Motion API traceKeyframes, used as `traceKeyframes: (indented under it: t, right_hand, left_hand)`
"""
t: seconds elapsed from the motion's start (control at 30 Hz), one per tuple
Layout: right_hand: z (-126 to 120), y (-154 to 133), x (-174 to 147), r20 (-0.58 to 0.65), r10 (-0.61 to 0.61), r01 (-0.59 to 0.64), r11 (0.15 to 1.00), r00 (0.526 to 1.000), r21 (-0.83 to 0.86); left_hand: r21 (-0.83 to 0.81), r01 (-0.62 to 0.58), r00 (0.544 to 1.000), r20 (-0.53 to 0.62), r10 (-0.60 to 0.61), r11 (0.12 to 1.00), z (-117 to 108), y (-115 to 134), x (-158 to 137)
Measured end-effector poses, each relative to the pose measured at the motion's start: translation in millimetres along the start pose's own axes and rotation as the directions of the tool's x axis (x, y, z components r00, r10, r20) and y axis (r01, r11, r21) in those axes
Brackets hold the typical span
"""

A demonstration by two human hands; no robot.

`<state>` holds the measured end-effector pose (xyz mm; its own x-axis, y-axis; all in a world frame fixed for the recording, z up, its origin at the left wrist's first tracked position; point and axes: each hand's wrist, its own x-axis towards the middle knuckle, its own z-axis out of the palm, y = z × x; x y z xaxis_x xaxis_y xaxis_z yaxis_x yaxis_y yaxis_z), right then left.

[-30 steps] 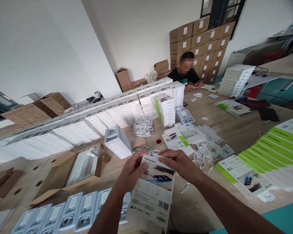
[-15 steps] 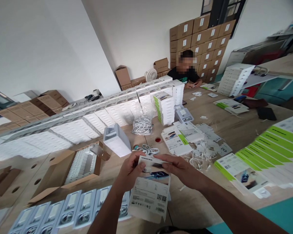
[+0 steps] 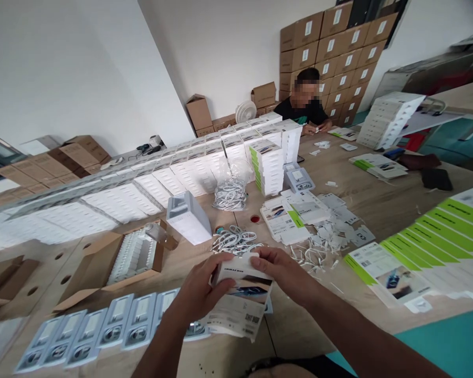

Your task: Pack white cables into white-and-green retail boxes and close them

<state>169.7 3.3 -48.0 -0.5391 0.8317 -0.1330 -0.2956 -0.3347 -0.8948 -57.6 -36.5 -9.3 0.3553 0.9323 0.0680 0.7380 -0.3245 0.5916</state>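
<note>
Between my hands is a white printed carton point(image 3: 240, 310) with a picture of a blue device and small text on its face. My left hand point(image 3: 205, 289) grips its upper left side, thumb across the front. At its top right edge, my right hand point(image 3: 273, 268) pinches the top flap. The carton's lower end hangs free near my body. Just beyond it lie coiled white cables point(image 3: 236, 240). To the lower left, several grey-blue trays point(image 3: 139, 320), each with a coiled cable and a white block, stand in a row, partly behind my left forearm.
Flat cartons with green stripes point(image 3: 437, 231) fan out at the right. An open cardboard box point(image 3: 86, 273) holds white blocks at the left. White boxes point(image 3: 142, 194) form a long wall across the table. A co-worker point(image 3: 303, 107) sits at the far end. Loose paper pieces point(image 3: 338, 231) lie mid-table.
My right hand has shifted to the carton's top flap, with fingers now bent over it. The carton has tipped and looks fuller at the top. The camera view has shifted slightly.
</note>
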Motion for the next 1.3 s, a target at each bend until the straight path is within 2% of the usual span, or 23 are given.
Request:
traceKeyframes:
  t: [0.07, 0.13, 0.27, 0.33, 0.47, 0.63, 0.73, 0.8, 0.87, 0.9, 0.93, 0.97, 1.0, 1.03, 1.07, 1.1, 1.13, 1.17, 1.2, 1.23, 1.3]
  right_hand:
    - [6, 12, 0, -0.013, 0.067, -0.065, 0.992, 0.998, 0.105]
    - [10, 23, 0, 0.016, 0.107, -0.109, 0.986, 0.994, 0.127]
    - [13, 40, 0, 0.155, 0.164, -0.163, 0.986, 0.974, -0.015]
    - [15, 47, 0, 0.207, 0.220, -0.219, 0.975, 0.953, -0.028]
    - [26, 65, -3, 0.219, 0.346, -0.383, 0.910, 0.912, 0.158]
    - [42, 85, -5, 0.204, 0.439, -0.482, 0.824, 0.875, 0.298]
    - [50, 97, 2, 0.209, 0.458, -0.502, 0.820, 0.864, 0.276]
    - [54, 105, 12, 0.254, 0.470, -0.523, 0.825, 0.845, 0.214]
    - [50, 111, 25, 0.316, 0.465, -0.525, 0.839, 0.827, 0.140]
    - [45, 114, 32, 0.328, 0.450, -0.502, 0.860, 0.831, 0.092]
    - [36, 116, 39, 0.309, 0.427, -0.456, 0.890, 0.850, 0.025]
    - [24, 117, 46, 0.254, 0.393, -0.388, 0.919, 0.884, -0.072]
    - [9, 119, 53, 0.183, 0.346, -0.308, 0.929, 0.920, -0.207]
    - [-7, 122, 58, 0.092, 0.283, -0.230, 0.900, 0.955, -0.371]
    - [-25, 125, 62, 0.018, 0.214, -0.171, 0.824, 0.977, -0.539]
    - [-42, 129, 65, -0.011, 0.160, -0.123, 0.714, 0.987, -0.689]
    - [-57, 134, 65, -0.013, 0.118, -0.082, 0.596, 0.993, -0.799]
    - [-70, 139, 63, 0.010, 0.098, -0.039, 0.483, 0.995, -0.875]
    - [-80, 144, 60, 0.046, 0.096, 0.005, 0.392, 0.994, -0.920]
    - [-86, 149, 56, 0.081, 0.101, 0.043, 0.329, 0.992, -0.943]
    - [-91, 158, 47, 0.117, 0.106, 0.084, 0.280, 0.987, -0.956]
  left_hand:
    - [0.026, 0.020, 1.000, -0.001, -0.020, 0.999, 3, -4, -11]
    - [0.071, 0.040, 0.999, -0.001, -0.040, 0.997, 5, -8, -24]
    - [0.185, 0.078, 0.997, 0.006, -0.080, 0.980, 8, -16, -54]
    - [0.232, 0.084, 0.996, 0.013, -0.090, 0.969, 9, -17, -68]
    - [0.273, 0.083, 0.996, -0.006, -0.084, 0.958, 18, -17, -89]
    - [0.156, 0.177, 0.984, -0.027, -0.175, 0.972, 34, -23, -109]
    - [0.035, 0.256, 0.966, -0.057, -0.254, 0.966, 39, -28, -118]
    - [-0.075, 0.326, 0.938, -0.098, -0.332, 0.942, 40, -31, -123]
    - [-0.247, 0.404, 0.884, -0.142, -0.446, 0.881, 40, -35, -126]
    - [-0.355, 0.437, 0.838, -0.174, -0.517, 0.827, 39, -40, -128]
    - [-0.467, 0.448, 0.772, -0.228, -0.593, 0.763, 39, -45, -130]
    - [-0.580, 0.432, 0.678, -0.297, -0.673, 0.691, 39, -53, -134]
    - [-0.686, 0.389, 0.553, -0.360, -0.751, 0.615, 39, -62, -139]
    - [-0.777, 0.318, 0.411, -0.404, -0.817, 0.544, 41, -72, -145]
    - [-0.848, 0.226, 0.273, -0.417, -0.867, 0.479, 44, -82, -154]
    - [-0.905, 0.124, 0.163, -0.387, -0.908, 0.408, 49, -92, -165]
    - [-0.947, 0.022, 0.098, -0.318, -0.943, 0.321, 56, -100, -177]
    - [-0.973, -0.069, 0.067, -0.227, -0.972, 0.222, 64, -106, -189]
    - [-0.982, -0.146, 0.065, -0.130, -0.989, 0.120, 74, -109, -202]
    - [-0.979, -0.203, 0.085, -0.037, -0.996, 0.019, 85, -109, -214]
    - [-0.951, -0.265, 0.149, 0.120, -0.982, -0.156, 105, -101, -235]
